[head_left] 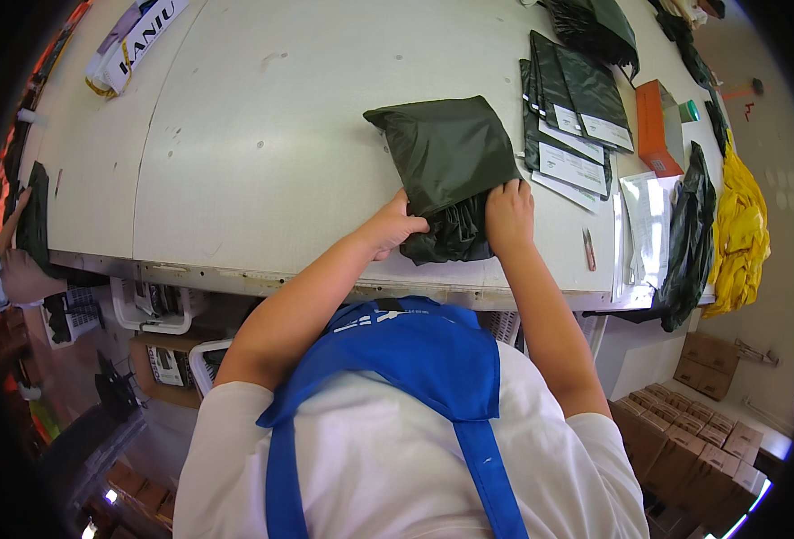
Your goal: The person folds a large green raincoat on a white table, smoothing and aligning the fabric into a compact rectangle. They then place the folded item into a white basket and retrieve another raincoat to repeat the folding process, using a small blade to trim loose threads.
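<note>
– Between the left hand [397,226] and the right hand [510,217], what's the count?
– One dark green bag [460,154], two hands on it.
– And right of the right hand?
– One slim tool [589,250] near it; farther, one orange box [657,128], one yellow bundle [740,234]. The labelled packets [581,85] there overlap too much to count.

Wears wht short-slv shirt [388,458] & blue apron [419,364] w/ wht print [364,321].

Inside of dark green bag [455,148] out of sight, far-left co-worker [30,278] only partly in view
</note>
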